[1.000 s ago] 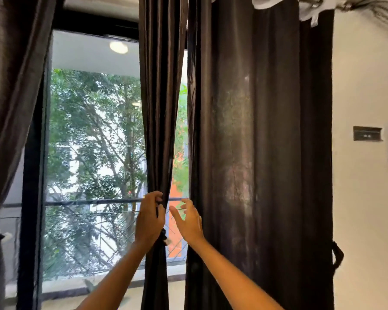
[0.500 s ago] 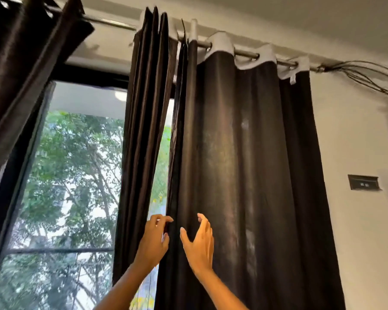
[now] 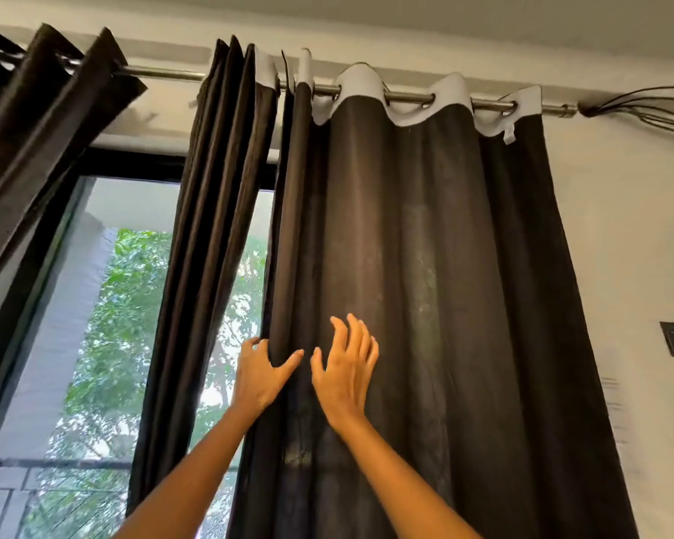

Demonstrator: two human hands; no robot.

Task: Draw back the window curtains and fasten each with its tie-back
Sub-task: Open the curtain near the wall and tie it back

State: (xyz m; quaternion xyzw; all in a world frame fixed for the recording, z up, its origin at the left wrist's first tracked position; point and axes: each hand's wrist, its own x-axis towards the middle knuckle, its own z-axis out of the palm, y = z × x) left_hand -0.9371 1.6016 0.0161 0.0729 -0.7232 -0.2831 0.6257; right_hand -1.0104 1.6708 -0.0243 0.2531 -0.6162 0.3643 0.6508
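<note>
From the head view, the curtain rod [image 3: 405, 97] serves as the landmark. Three dark curtain panels hang from it. The right curtain [image 3: 444, 285] is spread wide below the rod's right half, up against the wall, its white heading looped over the rod. The middle curtain [image 3: 207, 227] hangs bunched in tight folds below the rod's centre. The left curtain [image 3: 36, 110] is gathered at the rod's left end and slants away toward the frame edge.

Two hands are raised well below the rod, on the right curtain's inner edge. The left hand [image 3: 259, 377] wraps that leading edge, thumb in front of the fold and fingers curled behind it, apparently to get a hold for sliding the panel along the rod. The right hand [image 3: 347, 371] lies against the cloth just beside it, fingers straight and slightly spread, probably steadying the fabric so it gathers evenly.

The right curtain is still fully spread, so drawing it back seems the step in hand. No tie-back shows here.

One window [image 3: 141, 324] with trees outside lies below the rod's left half.
</note>
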